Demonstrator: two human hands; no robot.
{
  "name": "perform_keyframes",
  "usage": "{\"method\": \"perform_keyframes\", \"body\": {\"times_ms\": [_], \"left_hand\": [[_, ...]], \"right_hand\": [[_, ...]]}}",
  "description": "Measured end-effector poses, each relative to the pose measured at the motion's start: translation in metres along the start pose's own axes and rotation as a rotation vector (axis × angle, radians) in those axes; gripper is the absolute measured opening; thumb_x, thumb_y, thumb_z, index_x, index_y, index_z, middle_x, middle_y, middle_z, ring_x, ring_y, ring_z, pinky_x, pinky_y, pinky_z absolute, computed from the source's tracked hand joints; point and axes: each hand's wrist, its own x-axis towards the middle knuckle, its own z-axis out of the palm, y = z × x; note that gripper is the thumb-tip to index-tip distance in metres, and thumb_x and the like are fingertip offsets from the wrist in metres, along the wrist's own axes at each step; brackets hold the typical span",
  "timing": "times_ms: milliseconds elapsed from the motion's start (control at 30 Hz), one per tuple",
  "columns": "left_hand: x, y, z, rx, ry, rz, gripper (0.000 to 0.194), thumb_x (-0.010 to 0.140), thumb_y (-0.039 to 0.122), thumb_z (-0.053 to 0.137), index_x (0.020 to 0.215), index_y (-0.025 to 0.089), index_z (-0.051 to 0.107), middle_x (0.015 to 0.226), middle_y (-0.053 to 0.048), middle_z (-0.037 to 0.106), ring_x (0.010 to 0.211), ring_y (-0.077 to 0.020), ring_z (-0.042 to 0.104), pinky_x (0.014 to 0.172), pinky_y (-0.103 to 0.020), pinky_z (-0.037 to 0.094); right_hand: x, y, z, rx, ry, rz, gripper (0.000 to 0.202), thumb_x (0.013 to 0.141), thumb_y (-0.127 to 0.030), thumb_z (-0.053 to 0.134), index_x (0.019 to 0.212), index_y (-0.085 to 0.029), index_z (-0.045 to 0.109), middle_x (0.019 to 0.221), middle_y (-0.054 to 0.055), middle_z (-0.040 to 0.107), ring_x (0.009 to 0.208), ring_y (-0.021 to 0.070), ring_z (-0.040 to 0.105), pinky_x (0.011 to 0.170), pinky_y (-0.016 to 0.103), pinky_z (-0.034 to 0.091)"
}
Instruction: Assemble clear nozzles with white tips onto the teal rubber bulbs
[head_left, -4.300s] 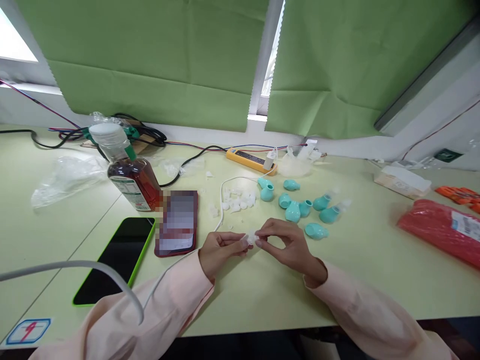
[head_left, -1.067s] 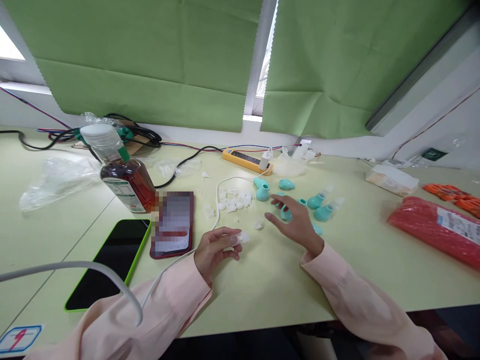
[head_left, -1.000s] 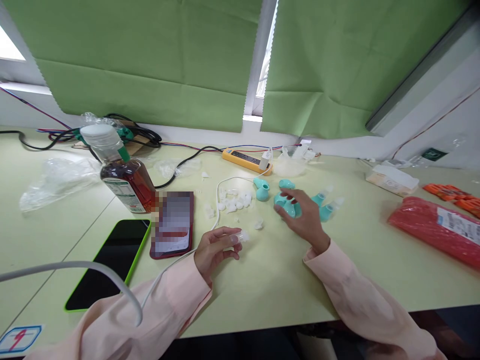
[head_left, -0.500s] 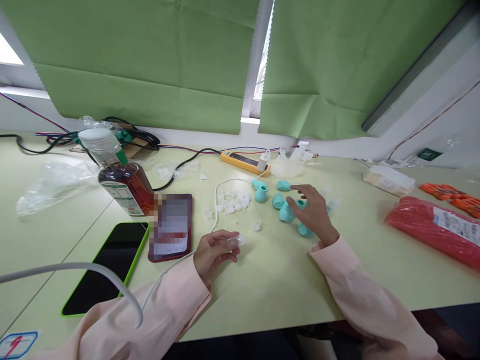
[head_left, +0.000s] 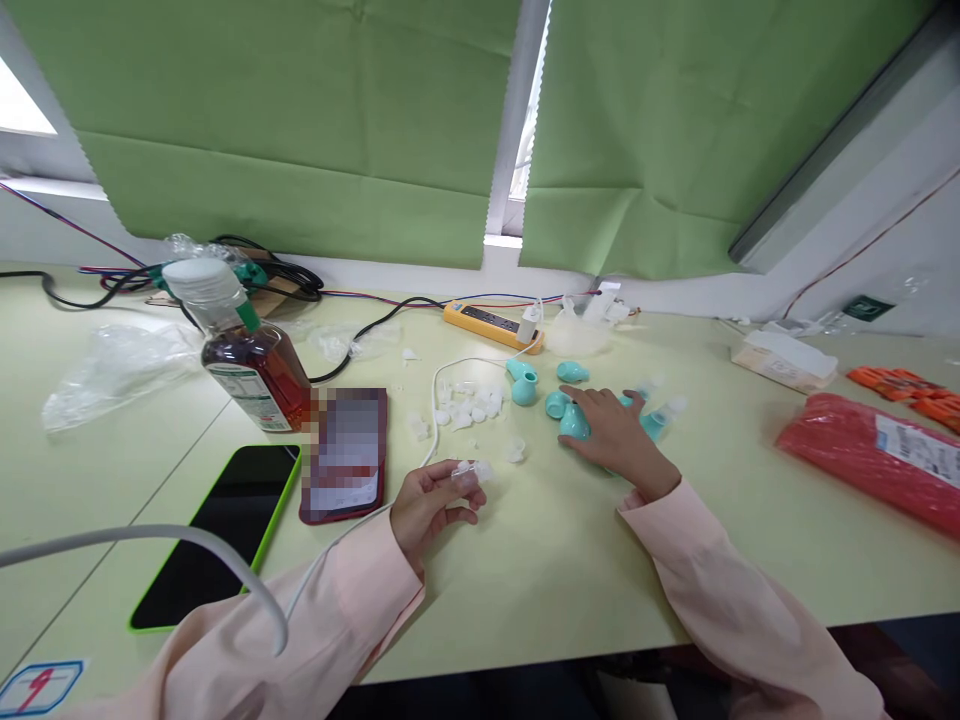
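My left hand pinches a small clear plastic piece between thumb and fingers, just above the table. My right hand, fingers spread and curved, is over a cluster of glossy turquoise hollow plastic parts. One rounded turquoise part shows beside its thumb, and its palm hides others. Another turquoise part lies beyond the fingers. To the right, a turquoise part with a clear tip shows past the hand. Between my hands lies a loose translucent piece, with a pile of white translucent pieces farther back.
A bottle of brown liquid stands at left beside a red-cased phone and a green-edged phone. A white cable runs to a yellow power strip. At right lies a red plastic package.
My right hand has lowered and shifted slightly left over the turquoise parts, uncovering clear-tipped ones on its right. My left hand stays nearly in place, the clear piece tilted a little differently.
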Motion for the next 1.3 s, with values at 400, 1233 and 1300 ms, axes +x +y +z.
{"method": "perform_keyframes", "body": {"times_ms": [400, 1233, 1300], "left_hand": [[0.000, 0.002, 0.000, 0.008, 0.019, -0.045, 0.020, 0.059, 0.022, 0.068, 0.070, 0.009, 0.057, 0.061, -0.007, 0.064, 0.050, -0.0124, 0.058, 0.051, -0.023, 0.045], [-0.008, 0.003, 0.009, 0.175, 0.038, 0.081, 0.018, 0.057, 0.021, 0.068, 0.070, 0.009, 0.064, 0.044, 0.000, 0.055, 0.040, -0.0071, 0.044, 0.044, -0.021, 0.034], [-0.008, 0.003, 0.010, 0.185, 0.059, 0.072, 0.020, 0.055, 0.021, 0.070, 0.069, 0.008, 0.064, 0.043, 0.000, 0.054, 0.039, -0.0072, 0.043, 0.042, -0.022, 0.033]], "right_hand": [[-0.020, -0.037, -0.031, 0.778, 0.285, -0.296, 0.065, 0.067, -0.017, 0.056, 0.120, -0.023, 0.018, 0.103, 0.007, 0.052, 0.102, 0.0228, 0.045, 0.084, 0.042, 0.035], [-0.044, -0.078, -0.029, 0.918, 0.051, -0.438, 0.049, 0.059, -0.005, 0.043, 0.105, -0.020, 0.034, 0.091, 0.007, 0.045, 0.082, 0.0195, 0.046, 0.068, 0.034, 0.043], [-0.044, -0.079, -0.025, 0.887, 0.073, -0.446, 0.046, 0.062, -0.005, 0.044, 0.104, -0.020, 0.035, 0.090, 0.008, 0.045, 0.081, 0.0196, 0.047, 0.067, 0.034, 0.043]]}}
